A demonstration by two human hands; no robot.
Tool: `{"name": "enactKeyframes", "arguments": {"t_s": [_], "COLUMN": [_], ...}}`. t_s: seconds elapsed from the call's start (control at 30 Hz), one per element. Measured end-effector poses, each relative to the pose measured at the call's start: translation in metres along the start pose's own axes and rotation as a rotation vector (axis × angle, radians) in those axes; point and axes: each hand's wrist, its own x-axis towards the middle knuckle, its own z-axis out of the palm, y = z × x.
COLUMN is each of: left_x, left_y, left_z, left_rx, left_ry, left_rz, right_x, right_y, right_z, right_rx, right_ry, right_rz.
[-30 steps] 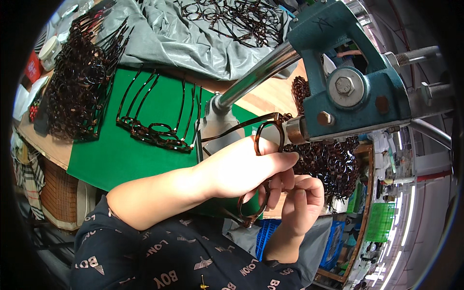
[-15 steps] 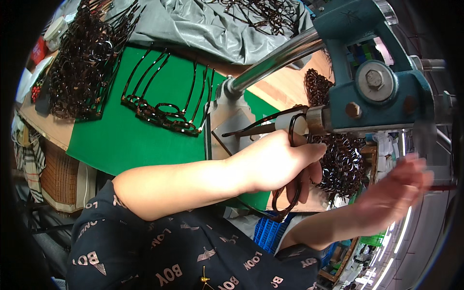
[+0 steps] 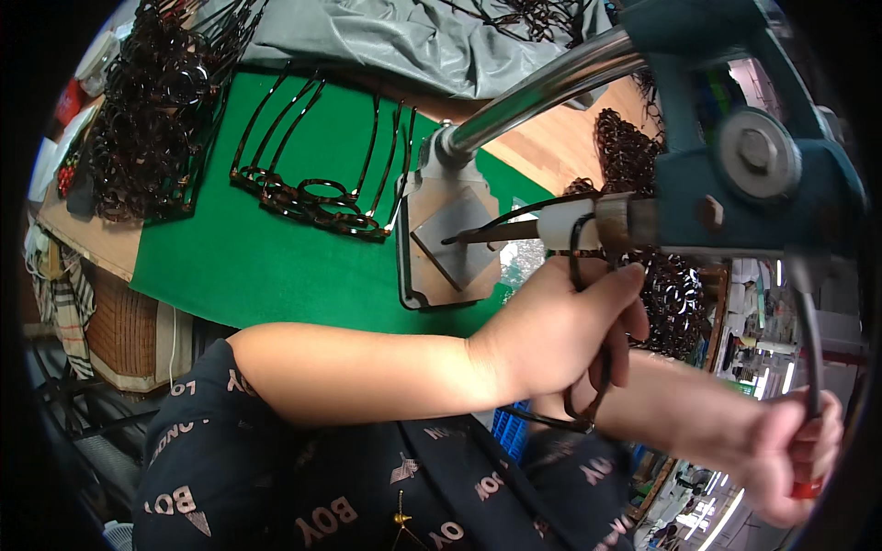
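Fingers of the left hand point(image 3: 560, 340) pinch a dark eyeglass frame point(image 3: 588, 367) against the press nozzle point(image 3: 588, 225); right hand point(image 3: 795, 455) grips the lever point(image 3: 808, 321). Pull too soon and it'll probably nip fingertips or skew the frame.

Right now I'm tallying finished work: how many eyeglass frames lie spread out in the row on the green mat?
About 4, overlapping side by side mid-mat: the leftmost frame, then one, one and the rightmost beside the grey base. The overlap may hide another.
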Motion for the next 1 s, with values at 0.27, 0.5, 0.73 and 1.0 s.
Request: {"name": "enactKeyframes", "arguments": {"t_s": [0.27, 0.5, 0.73, 1.0], "left_x": [-0.007, -0.080, -0.086, 0.019], "left_y": [0.026, 0.020, 0.057, 0.153], "left_z": [-0.017, -0.084, -0.120, -0.121], "left_rx": [0.323, 1.538, 1.997, 2.234], "left_ry": [-0.124, -0.110, 0.068, 0.433], "left_rz": [-0.011, 0.086, -0.096, 0.484], "right_x": [-0.052, -0.228, -0.271, -0.322], "right_y": [0.021, 0.043, 0.040, 0.034], "right_z": [0.055, 0.068, 0.066, 0.089], "right_rx": [-0.002, -0.303, -0.319, -0.509], "right_ry": [0.194, 0.157, 0.143, -0.019], "right_rz": [0.021, 0.776, 0.964, 1.044]}}
